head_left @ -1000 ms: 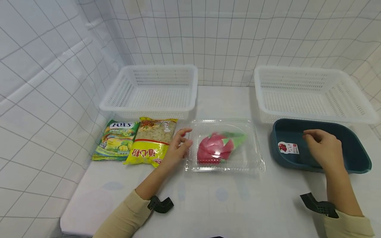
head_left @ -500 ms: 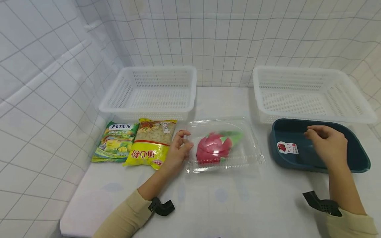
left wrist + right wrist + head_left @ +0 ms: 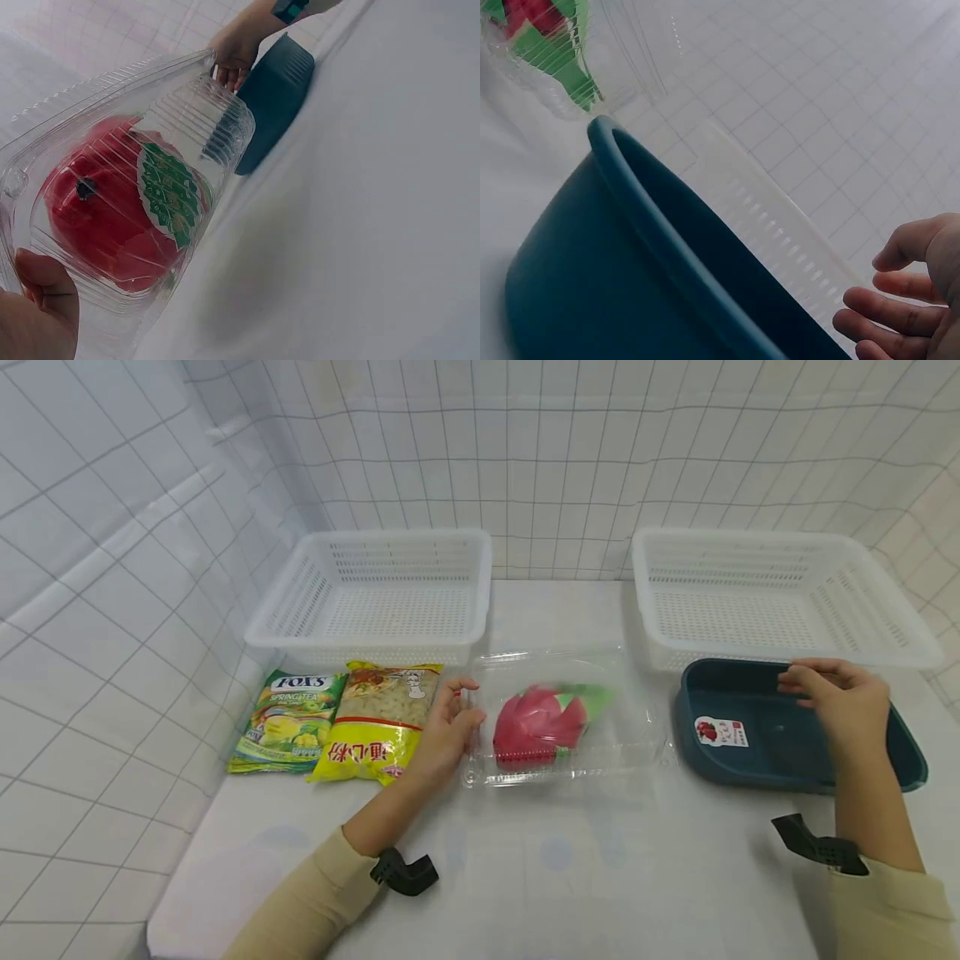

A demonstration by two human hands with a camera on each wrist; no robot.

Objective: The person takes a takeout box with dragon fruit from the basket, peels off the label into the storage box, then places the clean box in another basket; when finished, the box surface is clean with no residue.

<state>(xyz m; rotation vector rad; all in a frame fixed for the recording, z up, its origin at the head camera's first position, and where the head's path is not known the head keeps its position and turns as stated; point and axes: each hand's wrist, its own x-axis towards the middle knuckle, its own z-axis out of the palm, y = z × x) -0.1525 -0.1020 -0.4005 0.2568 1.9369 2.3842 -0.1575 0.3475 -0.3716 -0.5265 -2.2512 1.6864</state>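
Note:
My left hand (image 3: 444, 735) grips the left edge of a clear plastic clamshell box (image 3: 637, 727), its thumb on the near side in the left wrist view. Inside the box lies a pink dragon fruit (image 3: 534, 727) with green tips; a green-and-white label (image 3: 171, 196) shows on the box in the left wrist view. The box is raised off the table and tilted, with a shadow beneath it. My right hand (image 3: 851, 706) hovers over the teal basin (image 3: 780, 735), fingers loosely curled and holding nothing. In the right wrist view those fingers (image 3: 889, 313) are apart from the basin's rim.
Two white perforated baskets stand at the back, a left basket (image 3: 367, 639) and a right basket (image 3: 787, 647). Left of my left hand lie a yellow pasta bag (image 3: 378, 727) and a green FOX'S candy bag (image 3: 288, 722). A grid-patterned cloth (image 3: 562, 452) rises behind.
My left hand has lifted and tilted the clear box with the dragon fruit inside. The right hand has shifted a little back and to the right over the basin.

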